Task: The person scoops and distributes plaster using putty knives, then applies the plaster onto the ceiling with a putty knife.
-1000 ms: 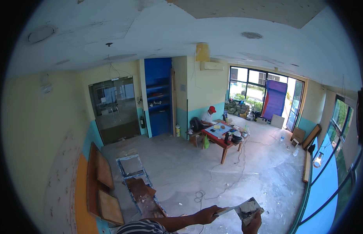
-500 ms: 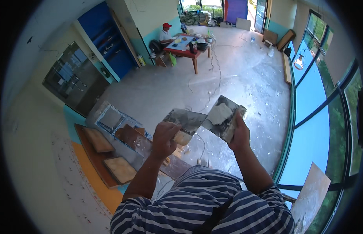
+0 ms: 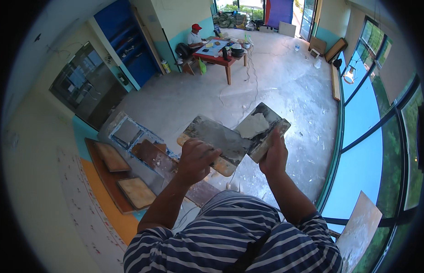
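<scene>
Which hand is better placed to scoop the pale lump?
Left, probably: the left hand grips a scraper whose far edge is close to the lump, while the right hand holds the plate carrying it.

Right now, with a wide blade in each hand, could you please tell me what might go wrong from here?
The pale lump on the right blade, held in the right hand, might slip off, as it lies near the edge. The left blade, in the left hand, could knock it, being so close. The brown board lying on the floor could trip someone stepping that way.
</scene>
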Available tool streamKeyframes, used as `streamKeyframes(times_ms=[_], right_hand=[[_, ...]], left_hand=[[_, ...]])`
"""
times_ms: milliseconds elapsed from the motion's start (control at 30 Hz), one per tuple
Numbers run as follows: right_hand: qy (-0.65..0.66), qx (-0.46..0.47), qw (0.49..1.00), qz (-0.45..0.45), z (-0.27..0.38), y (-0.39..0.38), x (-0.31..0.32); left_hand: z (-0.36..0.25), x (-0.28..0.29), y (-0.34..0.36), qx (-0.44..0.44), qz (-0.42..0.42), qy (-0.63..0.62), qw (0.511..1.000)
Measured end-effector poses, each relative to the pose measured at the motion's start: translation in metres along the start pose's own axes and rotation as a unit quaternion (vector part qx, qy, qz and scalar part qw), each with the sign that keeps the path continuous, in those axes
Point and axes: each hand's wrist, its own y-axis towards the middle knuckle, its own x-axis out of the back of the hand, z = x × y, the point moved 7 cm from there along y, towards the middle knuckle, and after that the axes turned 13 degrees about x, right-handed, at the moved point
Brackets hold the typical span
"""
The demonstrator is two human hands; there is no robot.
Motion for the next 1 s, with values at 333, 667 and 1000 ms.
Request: streamKeyframes(times_ms=[333,667,1000], right_hand=[[0.003,-0.025,0.999,0.039,0.004,-0.007,-0.010],[0.046,-0.086,0.993,0.068,-0.006,-0.003,-0.005],[0.079,-0.170,0.975,0.118,-0.030,0.000,0.011]], left_hand=[[-0.003,-0.004,0.008,0.032,-0.039,-0.003,0.999],[0.011,-0.016,-0.002,0.079,-0.085,-0.050,0.992],[0.010,-0.025,-0.007,0.058,-0.130,-0.027,0.990]])
